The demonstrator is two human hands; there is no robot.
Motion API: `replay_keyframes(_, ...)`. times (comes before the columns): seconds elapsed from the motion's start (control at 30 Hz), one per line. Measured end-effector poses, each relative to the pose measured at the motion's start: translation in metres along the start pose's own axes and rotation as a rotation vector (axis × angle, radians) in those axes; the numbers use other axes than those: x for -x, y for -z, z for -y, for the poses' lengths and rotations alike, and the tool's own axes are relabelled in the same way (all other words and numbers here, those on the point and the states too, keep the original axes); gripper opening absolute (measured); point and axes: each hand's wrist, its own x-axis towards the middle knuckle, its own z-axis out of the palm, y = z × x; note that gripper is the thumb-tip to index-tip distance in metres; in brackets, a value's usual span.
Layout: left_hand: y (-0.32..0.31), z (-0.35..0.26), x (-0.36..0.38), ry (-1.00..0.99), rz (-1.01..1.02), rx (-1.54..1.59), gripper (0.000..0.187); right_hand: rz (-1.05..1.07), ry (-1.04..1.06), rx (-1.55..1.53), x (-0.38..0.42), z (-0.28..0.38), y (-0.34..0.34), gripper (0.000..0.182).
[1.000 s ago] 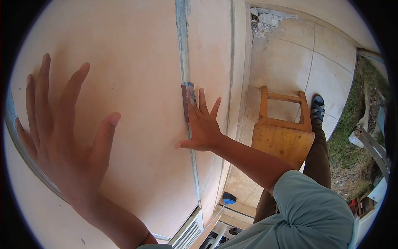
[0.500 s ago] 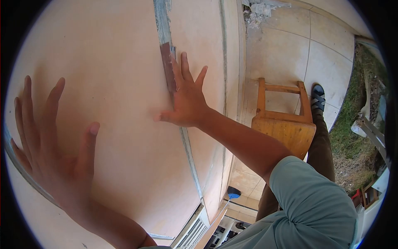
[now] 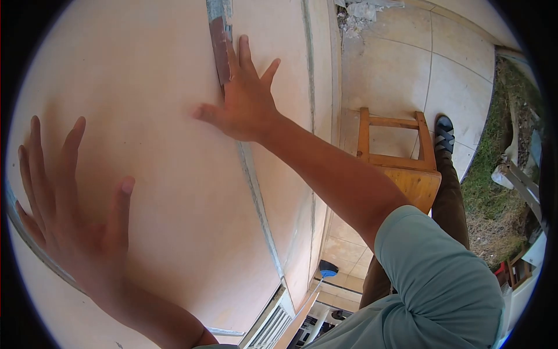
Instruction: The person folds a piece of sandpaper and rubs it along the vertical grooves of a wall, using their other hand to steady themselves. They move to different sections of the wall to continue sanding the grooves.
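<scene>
My right hand [image 3: 249,107] holds a strip of brown sandpaper [image 3: 221,49] flat against the pale wall [image 3: 157,75]. Its index finger lies along the sandpaper's edge, while the other fingers are spread. Under the sandpaper runs a grey-blue strip [image 3: 254,180] that crosses the wall lengthwise; part of it is hidden by the hand. On the left, my left hand [image 3: 81,221] is open, its fingers spread over the wall surface with nothing in them.
A wooden stool [image 3: 407,180] stands on the tiled floor [image 3: 395,70] beside my sandalled foot [image 3: 444,134]. Whitish debris [image 3: 360,14] lies by the wall's base. A louvred vent [image 3: 273,326] and a blue-and-black broom head [image 3: 328,269] show below. Grass [image 3: 494,198] borders the tiles.
My right hand has slid up and slightly left in view along the grey-blue strip, taking the sandpaper with it. The left hand has hardly moved.
</scene>
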Motion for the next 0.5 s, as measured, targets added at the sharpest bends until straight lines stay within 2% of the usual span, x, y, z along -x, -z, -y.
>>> replay_keyframes(0.1,-0.006,0.001,0.003,-0.008,-0.032,0.098,0.065,0.087,-0.079,-0.141,-0.031,0.01,0.021,0.142)
replay_keyframes(0.2,-0.002,-0.001,0.001,0.002,-0.049,0.088,0.064,0.165,-0.05,-0.162,0.044,0.007,0.009,0.146)
replay_keyframes(0.27,0.0,-0.001,-0.001,-0.008,-0.051,0.039,0.064,0.209,0.03,-0.072,0.098,0.002,-0.006,0.146)
replay_keyframes(0.37,-0.002,0.0,-0.002,-0.014,-0.055,0.064,0.063,0.141,0.036,-0.096,0.085,0.001,-0.007,0.146)
replay_keyframes(0.43,-0.004,0.001,0.0,-0.032,-0.069,0.041,0.064,0.056,-0.009,-0.093,0.03,0.003,0.005,0.143)
replay_keyframes(0.5,-0.006,0.0,0.0,-0.016,-0.049,0.093,0.065,0.074,-0.056,-0.168,-0.022,0.006,0.023,0.136)
